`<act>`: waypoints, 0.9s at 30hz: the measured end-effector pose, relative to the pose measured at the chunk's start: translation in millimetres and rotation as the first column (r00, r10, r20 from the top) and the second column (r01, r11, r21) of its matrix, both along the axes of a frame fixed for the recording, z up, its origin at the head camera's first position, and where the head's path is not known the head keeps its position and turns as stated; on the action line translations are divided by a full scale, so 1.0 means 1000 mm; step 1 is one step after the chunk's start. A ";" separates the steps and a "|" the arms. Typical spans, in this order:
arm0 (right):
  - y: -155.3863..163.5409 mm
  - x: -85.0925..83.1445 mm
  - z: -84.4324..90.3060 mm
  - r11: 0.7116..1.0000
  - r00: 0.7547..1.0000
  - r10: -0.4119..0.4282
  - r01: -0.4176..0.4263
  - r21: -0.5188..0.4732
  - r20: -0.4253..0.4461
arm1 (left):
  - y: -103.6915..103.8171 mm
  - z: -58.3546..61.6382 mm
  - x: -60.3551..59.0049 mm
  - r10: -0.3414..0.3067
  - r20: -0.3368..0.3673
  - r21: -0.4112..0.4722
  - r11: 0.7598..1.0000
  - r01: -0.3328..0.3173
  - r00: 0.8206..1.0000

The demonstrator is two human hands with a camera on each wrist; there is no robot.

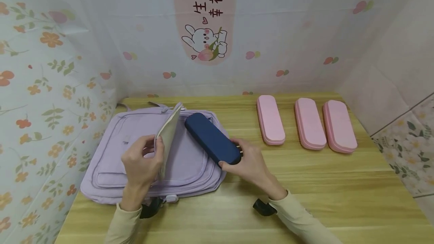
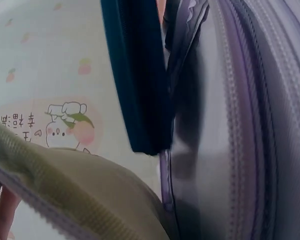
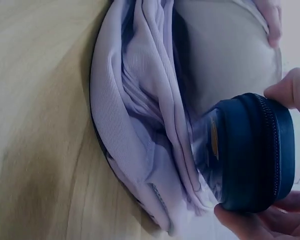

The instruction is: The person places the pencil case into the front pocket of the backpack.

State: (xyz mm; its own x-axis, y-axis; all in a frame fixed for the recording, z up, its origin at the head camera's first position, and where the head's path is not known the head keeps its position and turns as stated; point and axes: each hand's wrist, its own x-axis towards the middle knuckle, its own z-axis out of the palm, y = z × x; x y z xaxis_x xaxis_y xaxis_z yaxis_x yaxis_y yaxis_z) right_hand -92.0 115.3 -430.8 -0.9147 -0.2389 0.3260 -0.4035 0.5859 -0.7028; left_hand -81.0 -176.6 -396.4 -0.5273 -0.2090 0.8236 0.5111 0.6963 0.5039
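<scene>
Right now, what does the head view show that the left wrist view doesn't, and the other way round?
Only the head view shows three pink cases lined up on the wooden table, the right hand gripping the navy case, and the whole lilac backpack. Only the left wrist view shows the zipper teeth close up. Both show the navy case at the backpack's opening, the flap that the left hand pulls open, and the rabbit sticker.

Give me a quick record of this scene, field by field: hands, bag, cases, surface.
left hand: pinches the cream-lined flap of the bag, holding it up
right hand: grips the near end of the navy zippered oblong case
bag: lilac fabric backpack, lying flat, opened
navy case: far end at the bag's opening
other cases: three pink oblong cases, side by side, apart from the bag
surface: wooden table
</scene>
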 end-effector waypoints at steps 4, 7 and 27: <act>-0.004 -0.001 -0.002 0.998 0.998 0.069 -0.069 0.011 -0.013 | -0.001 0.001 -0.001 0.011 -0.004 0.002 1.000 -0.011 1.000; -0.006 -0.003 -0.004 0.993 0.993 0.117 -0.117 0.003 0.003 | -0.002 0.000 -0.001 0.010 0.000 0.002 1.000 -0.010 1.000; -0.024 -0.029 -0.012 0.927 0.928 0.370 -0.366 -0.077 0.039 | -0.003 -0.001 0.001 0.006 -0.048 0.047 0.999 -0.004 0.999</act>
